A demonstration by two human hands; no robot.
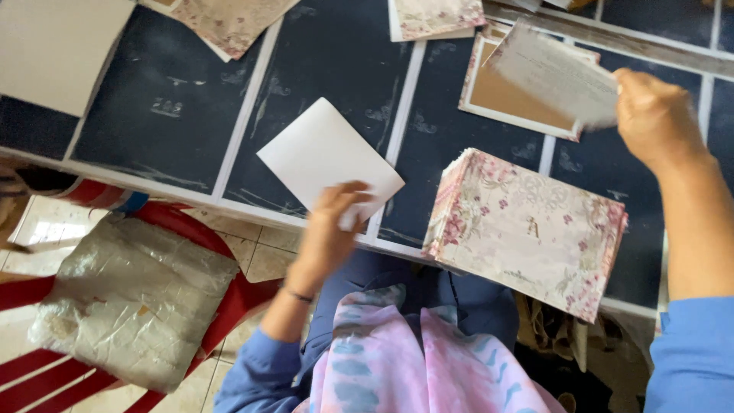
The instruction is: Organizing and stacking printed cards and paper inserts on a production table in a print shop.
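1. The left hand (334,226) pinches the white card (329,163) at its near corner, fingers closed on it, by the table edge (183,190).
2. The right hand (656,115) grips a blurred grey sheet (554,76) above the floral card stack (527,229).
3. Dark tabletop lies open between them.

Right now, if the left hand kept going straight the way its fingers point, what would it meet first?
The left hand points up and slightly right across the white card it already pinches. Past that card's far edge, only the dark tabletop shows; the floral sheets at the top edge look like the next thing, though depth is unclear.
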